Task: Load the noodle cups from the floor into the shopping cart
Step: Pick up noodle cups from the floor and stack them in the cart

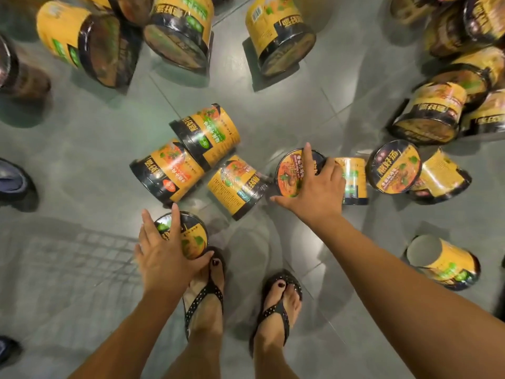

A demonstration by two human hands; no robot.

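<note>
Several yellow-and-black noodle cups lie scattered on the grey tiled floor [273, 110]. My left hand [164, 258] grips one noodle cup [191, 239] by its lid, just above my left foot. My right hand [317, 190] reaches forward, with its fingers spread around the rim of a second noodle cup [287, 173] that shows its red-orange lid. Three cups [207, 135] lie on their sides between the two hands. A faint wire grid [82, 255], which looks like part of the shopping cart, shows blurred at the lower left.
My feet in black sandals [278, 299] stand below the hands. More cups [393, 166] lie to the right, one [442, 262] lies bottom-up near my right arm, and piles [177, 31] fill the far side. Another person's shoe [11, 179] is at the left edge.
</note>
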